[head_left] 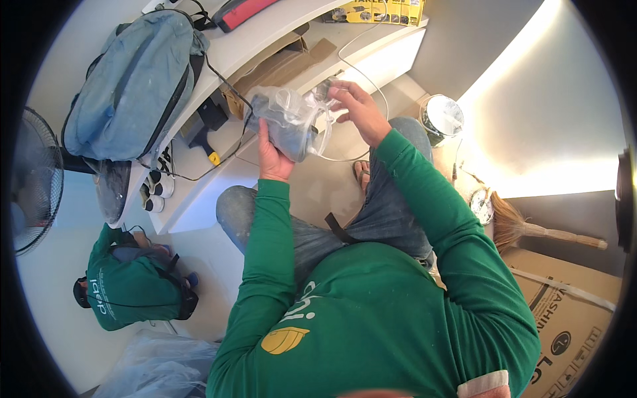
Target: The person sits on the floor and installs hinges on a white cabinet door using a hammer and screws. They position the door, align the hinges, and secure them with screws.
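Observation:
A clear plastic bag [286,103] wraps a greyish, rounded thing whose kind I cannot make out through the film. My left hand [273,158] grips the bag from below, thumb up along its near side. At the bag's gathered right end, my right hand [363,111] has curled fingers on the loose plastic, with a small dark part by the fingertips. Both hands hold the bundle above my knees, in front of a white shelf unit [229,69].
A blue-grey backpack [136,86] lies on the shelf, with a yellow-and-black tool [211,154] below. A white cable loops past my right hand. To the right are a bucket [441,118], a broom [521,225] and a cardboard box [564,325]. Another person [136,285] crouches at left near a fan [34,182].

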Motion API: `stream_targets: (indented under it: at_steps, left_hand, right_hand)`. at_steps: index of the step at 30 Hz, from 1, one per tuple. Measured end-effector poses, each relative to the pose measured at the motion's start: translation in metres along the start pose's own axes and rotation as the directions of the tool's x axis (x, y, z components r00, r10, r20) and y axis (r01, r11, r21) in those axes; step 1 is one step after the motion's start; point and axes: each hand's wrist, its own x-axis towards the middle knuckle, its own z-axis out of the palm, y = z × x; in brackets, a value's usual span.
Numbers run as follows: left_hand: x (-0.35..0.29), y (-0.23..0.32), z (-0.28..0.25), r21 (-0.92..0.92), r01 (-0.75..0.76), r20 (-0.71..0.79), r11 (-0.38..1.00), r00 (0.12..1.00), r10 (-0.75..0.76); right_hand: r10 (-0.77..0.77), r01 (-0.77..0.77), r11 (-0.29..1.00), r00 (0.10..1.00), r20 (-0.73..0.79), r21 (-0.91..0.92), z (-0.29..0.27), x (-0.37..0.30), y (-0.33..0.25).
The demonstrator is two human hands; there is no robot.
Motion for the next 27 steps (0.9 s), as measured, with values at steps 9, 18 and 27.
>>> stream_targets:
  at_steps: [9, 18, 27]
  left_hand:
    - [0.002, -0.002, -0.004, -0.038, 0.072, 0.015, 0.997, 0.997, -0.071]
    - [0.006, 0.002, -0.014, -0.064, 0.056, -0.084, 0.996, 0.995, -0.061]
    - [0.000, 0.006, -0.004, -0.185, 0.053, 0.088, 0.981, 0.995, -0.037]
  right_hand:
    - [0.089, -0.049, 0.981, 0.975, 0.206, -0.188, 0.000, 0.025, -0.007]
    - [-0.171, 0.161, 0.980, 0.982, -0.075, -0.115, -0.020, 0.010, 0.001]
    - [0.105, 0.173, 0.765, 0.917, 0.385, -0.621, -0.012, 0.028, 0.013]
